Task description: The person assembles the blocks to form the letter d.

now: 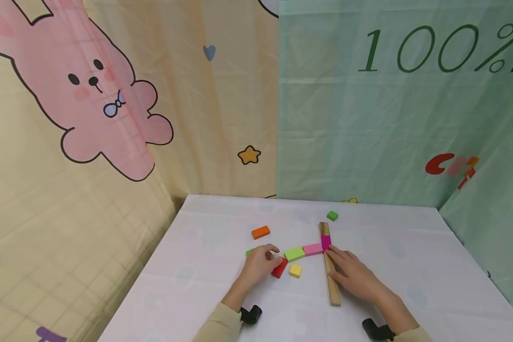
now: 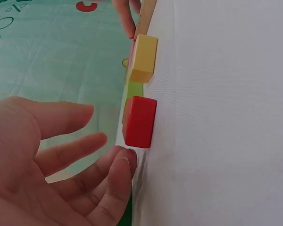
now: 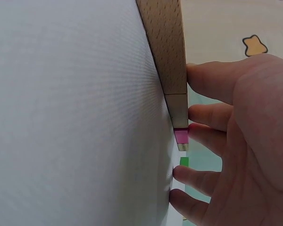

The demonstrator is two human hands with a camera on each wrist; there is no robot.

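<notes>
Near the middle of the white table (image 1: 410,256), between its left and right edges, coloured blocks lie about a pale wooden row (image 1: 333,286) running toward the far edge; the right wrist view shows a seam across it. Beyond, roughly in line, are a magenta block (image 1: 326,242) and a dark-grained block (image 1: 324,229). A pink block (image 1: 313,249) and a lime block (image 1: 294,253) branch from the magenta block toward the left edge.

The left hand (image 1: 258,267) is loosely curved and pinches nothing; its fingertips are just beside the red block (image 1: 279,270), contact being uncertain. The red block lies aslant by the lime block's left end, with a yellow block (image 1: 295,270) to its right. A green block (image 1: 251,251) is partly hidden behind the hand. The right hand (image 1: 356,274) has its fingers spread and grips nothing; its thumb rests against the right side of the wooden row, and a fingertip is at the magenta block.

Handling (judged): the red block is probably light, rigid and hardly fragile, its painted faces slightly slippery. Its two long sides offer the best hold, the lime block crowding its far end. The row, seemingly unfastened, tolerates only gentle side pressure.
</notes>
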